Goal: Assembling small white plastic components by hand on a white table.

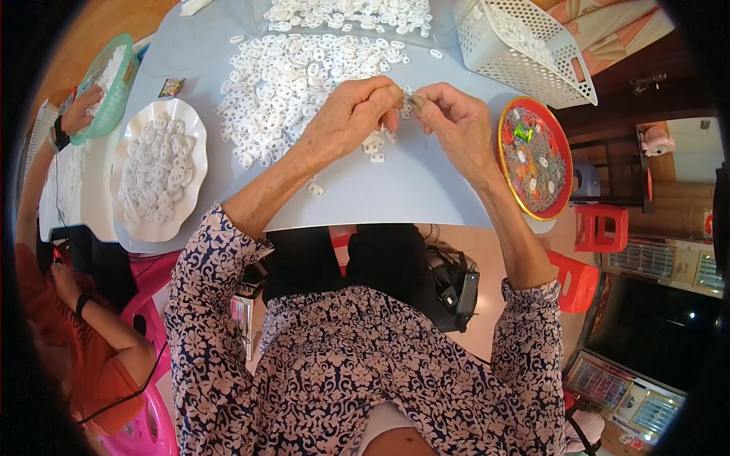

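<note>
My left hand (363,110) and my right hand (454,125) meet above the table, over the near right side of a heap of small white plastic pieces (274,91). Both have thumb and fingers pinched together. Whatever sits between the fingertips is too small and covered to name. The heaped pieces are oval with two holes. A few loose white pieces (376,157) lie below my hands. To the right, a red round tray (566,190) with a gold rim holds many thin grey metal bits, several white pieces and a green wrapper.
A scalloped white dish (199,167) of white pieces stands left, near a small wrapped packet (172,87). A perforated white basket (559,80) is at far right. At left, another person's hand (80,110) reaches into a green basket (122,114). Red stools (601,228) stand right.
</note>
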Available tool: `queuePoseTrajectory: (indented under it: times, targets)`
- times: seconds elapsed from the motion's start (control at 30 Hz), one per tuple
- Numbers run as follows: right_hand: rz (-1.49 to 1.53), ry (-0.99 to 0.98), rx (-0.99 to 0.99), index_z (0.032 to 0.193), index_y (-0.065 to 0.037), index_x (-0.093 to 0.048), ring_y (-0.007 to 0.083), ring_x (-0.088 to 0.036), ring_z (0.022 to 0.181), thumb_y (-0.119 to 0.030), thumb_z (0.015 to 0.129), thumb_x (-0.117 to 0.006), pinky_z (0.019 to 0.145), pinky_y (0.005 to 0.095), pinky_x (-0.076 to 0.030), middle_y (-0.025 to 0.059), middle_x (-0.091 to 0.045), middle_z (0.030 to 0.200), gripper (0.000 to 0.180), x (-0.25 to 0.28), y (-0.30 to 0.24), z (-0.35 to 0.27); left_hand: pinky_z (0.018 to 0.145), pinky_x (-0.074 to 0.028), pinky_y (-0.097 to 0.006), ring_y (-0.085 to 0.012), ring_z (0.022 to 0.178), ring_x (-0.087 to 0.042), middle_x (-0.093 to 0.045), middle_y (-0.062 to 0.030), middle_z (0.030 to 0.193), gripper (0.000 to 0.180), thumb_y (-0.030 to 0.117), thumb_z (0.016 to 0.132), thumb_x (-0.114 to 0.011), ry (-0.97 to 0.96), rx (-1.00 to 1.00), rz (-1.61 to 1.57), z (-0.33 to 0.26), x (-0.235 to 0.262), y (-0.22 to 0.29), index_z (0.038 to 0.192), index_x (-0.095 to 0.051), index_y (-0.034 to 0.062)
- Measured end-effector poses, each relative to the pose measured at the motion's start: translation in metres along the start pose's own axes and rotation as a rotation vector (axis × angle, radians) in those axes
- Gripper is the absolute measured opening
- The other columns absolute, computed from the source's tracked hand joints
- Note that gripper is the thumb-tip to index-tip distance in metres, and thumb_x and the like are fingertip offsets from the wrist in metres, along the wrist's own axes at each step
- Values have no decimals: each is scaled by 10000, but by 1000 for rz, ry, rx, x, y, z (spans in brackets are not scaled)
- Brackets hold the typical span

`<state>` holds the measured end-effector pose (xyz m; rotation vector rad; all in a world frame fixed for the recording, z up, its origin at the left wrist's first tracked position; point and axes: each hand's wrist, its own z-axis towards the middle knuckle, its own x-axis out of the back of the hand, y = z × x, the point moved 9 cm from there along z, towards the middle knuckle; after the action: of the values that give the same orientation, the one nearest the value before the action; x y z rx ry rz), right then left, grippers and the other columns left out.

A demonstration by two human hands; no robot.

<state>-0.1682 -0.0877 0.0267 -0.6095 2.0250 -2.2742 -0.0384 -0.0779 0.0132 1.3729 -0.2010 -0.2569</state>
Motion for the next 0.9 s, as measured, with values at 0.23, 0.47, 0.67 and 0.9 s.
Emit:
queuePoseTrajectory:
  times: [0.23, 0.47, 0.67, 0.9]
  targets:
    - [21, 55, 49, 887, -4, -645, 39, -485, 630, -80, 866, -610, 544, 194, -393, -23, -587, 718, 86, 0, -3, -1, 538, -357, -251, -77, 583, -446, -570, -11, 639, 263, 224, 901, -485, -44, 66, 75, -1, -3, -5, 809, -625, 21]
    - [21, 94, 92, 914, -9, -661, 22, -457, 623, -76, 862, -625, 532, 181, -364, -39, -578, 711, 91, 1, -7, -6, 537, -361, -239, -63, 583, -453, -583, -3, 651, 218, 193, 883, -511, -42, 52, 10, -1, -7, -5, 819, -627, 20]
    - [51, 97, 64, 930, -1, -667, 26, -471, 634, -77, 873, -609, 558, 182, -390, -26, -608, 742, 111, 3, -4, -10, 538, -372, -221, -55, 599, -468, -579, -3, 650, 155, 134, 870, -503, -18, 5, 63, -3, -6, 3, 825, -603, 25]
    - [149, 65, 15, 916, 20, -661, 44, -498, 650, -78, 883, -597, 593, 190, -424, 10, -634, 762, 121, -1, 3, -14, 543, -384, -224, -58, 598, -449, -526, 13, 629, 93, 91, 852, -526, -15, -88, 108, -7, -10, 4, 807, -567, 20]
